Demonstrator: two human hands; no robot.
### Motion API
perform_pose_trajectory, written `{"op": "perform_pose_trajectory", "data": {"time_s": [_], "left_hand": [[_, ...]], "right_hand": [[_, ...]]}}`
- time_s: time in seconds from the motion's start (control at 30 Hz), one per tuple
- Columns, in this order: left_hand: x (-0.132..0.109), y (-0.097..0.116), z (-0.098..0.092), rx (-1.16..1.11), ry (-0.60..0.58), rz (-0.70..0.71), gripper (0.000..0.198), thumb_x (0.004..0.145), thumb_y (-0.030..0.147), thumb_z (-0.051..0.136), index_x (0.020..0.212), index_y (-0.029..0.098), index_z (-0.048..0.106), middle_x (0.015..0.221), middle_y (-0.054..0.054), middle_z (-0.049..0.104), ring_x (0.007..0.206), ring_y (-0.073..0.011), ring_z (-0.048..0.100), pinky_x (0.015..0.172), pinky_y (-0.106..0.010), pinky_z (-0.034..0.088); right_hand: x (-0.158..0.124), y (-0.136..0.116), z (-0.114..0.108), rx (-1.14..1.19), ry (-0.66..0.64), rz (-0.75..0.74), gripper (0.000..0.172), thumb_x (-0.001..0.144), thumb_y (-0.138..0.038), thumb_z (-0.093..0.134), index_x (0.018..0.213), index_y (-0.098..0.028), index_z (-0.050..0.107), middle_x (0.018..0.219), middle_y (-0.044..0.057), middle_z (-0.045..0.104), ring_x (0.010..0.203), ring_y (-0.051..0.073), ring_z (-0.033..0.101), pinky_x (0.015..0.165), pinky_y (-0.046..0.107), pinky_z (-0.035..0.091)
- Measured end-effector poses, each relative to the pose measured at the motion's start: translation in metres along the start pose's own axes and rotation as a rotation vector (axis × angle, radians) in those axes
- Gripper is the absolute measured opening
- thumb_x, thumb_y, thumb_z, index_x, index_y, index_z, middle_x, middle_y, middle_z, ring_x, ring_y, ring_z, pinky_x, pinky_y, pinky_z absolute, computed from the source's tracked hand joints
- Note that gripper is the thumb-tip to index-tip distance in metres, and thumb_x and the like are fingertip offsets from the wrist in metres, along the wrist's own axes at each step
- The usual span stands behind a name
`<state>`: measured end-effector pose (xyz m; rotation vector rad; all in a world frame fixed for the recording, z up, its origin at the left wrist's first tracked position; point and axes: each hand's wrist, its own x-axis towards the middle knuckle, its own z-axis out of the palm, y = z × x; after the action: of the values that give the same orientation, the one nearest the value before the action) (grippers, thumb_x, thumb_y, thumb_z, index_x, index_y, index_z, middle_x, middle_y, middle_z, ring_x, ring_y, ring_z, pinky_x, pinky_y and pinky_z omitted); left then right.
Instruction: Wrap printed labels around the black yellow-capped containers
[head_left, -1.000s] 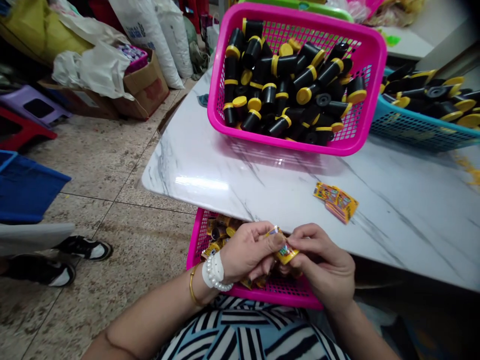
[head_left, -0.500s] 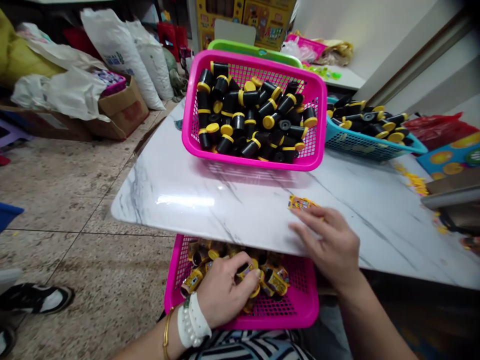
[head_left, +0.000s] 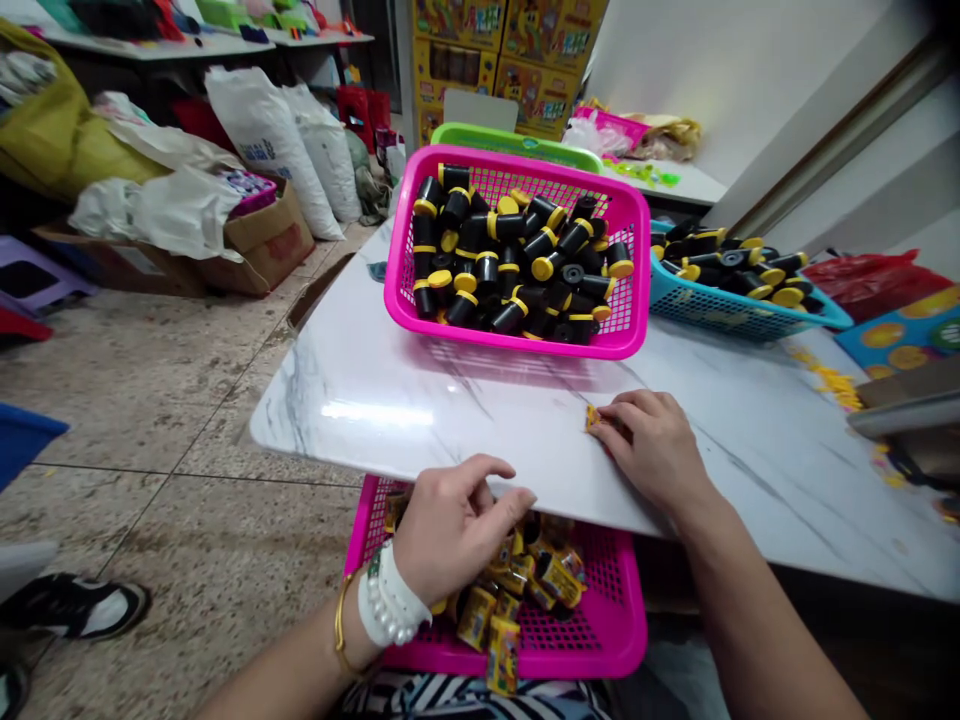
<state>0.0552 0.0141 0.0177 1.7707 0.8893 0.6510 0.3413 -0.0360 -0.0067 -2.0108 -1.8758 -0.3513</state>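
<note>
My left hand [head_left: 457, 525] hovers over the lower pink basket [head_left: 630, 620], fingers curved and apart, with nothing between them. Below it lie several canisters in yellow printed sleeves [head_left: 555, 580], and one sleeved canister [head_left: 502, 655] rests over the basket's front rim by my lap. On the marble-patterned table my right hand [head_left: 652, 445] pinches small yellow printed sleeves [head_left: 592, 417], mostly covered by the fingers. Farther back, an upper pink basket [head_left: 517, 345] holds many black canisters with yellow caps [head_left: 487, 270].
A blue basket [head_left: 757, 300] of similar canisters stands right, near a red plastic bag [head_left: 862, 275] and yellow pieces [head_left: 825, 378]. Behind the upper basket is a green basket [head_left: 517, 145]. White sacks [head_left: 262, 150] and cardboard boxes [head_left: 262, 235] stand on the floor at left.
My left hand has let go of a sleeved canister and risen toward the table edge. My right fingers, earlier spread beside the printed sleeves, have closed on them. The camera view has tilted up slightly.
</note>
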Motion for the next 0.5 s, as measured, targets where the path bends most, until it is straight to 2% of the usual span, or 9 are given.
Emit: {"op": "perform_pose_trajectory", "data": {"time_s": [0.1,0.17,0.23,0.3,0.4,0.5], "left_hand": [[0.02,0.003,0.004,-0.114,0.004,-0.068,0.029,0.085,0.041,0.069,0.089,0.014,0.075,0.053,0.003,0.056,0.049,-0.0099,0.047,0.049,-0.022,0.036],[0.033,0.006,0.011,-0.204,0.024,-0.088,0.03,0.083,0.042,0.071,0.091,0.013,0.074,0.062,0.001,0.061,0.053,-0.0101,0.05,0.05,-0.021,0.039],[0.043,0.009,0.019,-0.286,0.029,-0.084,0.035,0.078,0.041,0.077,0.099,0.013,0.073,0.08,-0.004,0.07,0.057,-0.0096,0.053,0.053,-0.021,0.042],[0.051,0.011,0.023,-0.384,-0.009,-0.07,0.036,0.076,0.039,0.079,0.101,0.013,0.072,0.093,-0.006,0.072,0.06,-0.0092,0.055,0.056,-0.021,0.044],[0.057,0.008,0.02,-0.478,-0.078,-0.061,0.022,0.083,0.036,0.071,0.086,0.013,0.073,0.08,-0.004,0.071,0.057,-0.0087,0.054,0.055,-0.021,0.043],[0.059,0.001,0.007,-0.387,-0.135,-0.043,0.02,0.085,0.03,0.068,0.074,0.014,0.073,0.065,-0.001,0.066,0.055,-0.0091,0.051,0.054,-0.021,0.04]], "right_hand": [[0.006,-0.007,-0.002,0.039,0.014,0.005,0.014,0.09,-0.022,0.065,0.076,-0.021,0.07,0.088,0.008,0.071,0.09,0.027,0.058,0.088,0.046,0.048],[0.008,-0.023,-0.006,0.096,0.099,0.029,0.012,0.089,-0.023,0.066,0.078,-0.021,0.069,0.091,0.008,0.071,0.092,0.027,0.06,0.089,0.046,0.049],[0.007,-0.044,-0.011,0.242,0.19,0.077,0.007,0.09,-0.025,0.066,0.084,-0.021,0.069,0.096,0.007,0.072,0.093,0.024,0.064,0.087,0.042,0.051],[0.005,-0.067,-0.014,0.458,0.218,0.154,0.006,0.091,-0.027,0.066,0.089,-0.022,0.068,0.1,0.006,0.072,0.09,0.021,0.067,0.08,0.038,0.053],[0.002,-0.09,-0.015,0.815,0.129,0.32,0.013,0.09,-0.034,0.069,0.092,-0.023,0.065,0.098,0.006,0.072,0.082,0.019,0.068,0.07,0.033,0.055],[0.007,-0.092,-0.018,1.126,-0.084,0.457,0.033,0.084,-0.044,0.074,0.107,-0.022,0.063,0.091,0.005,0.073,0.073,0.017,0.068,0.059,0.028,0.053]]}}
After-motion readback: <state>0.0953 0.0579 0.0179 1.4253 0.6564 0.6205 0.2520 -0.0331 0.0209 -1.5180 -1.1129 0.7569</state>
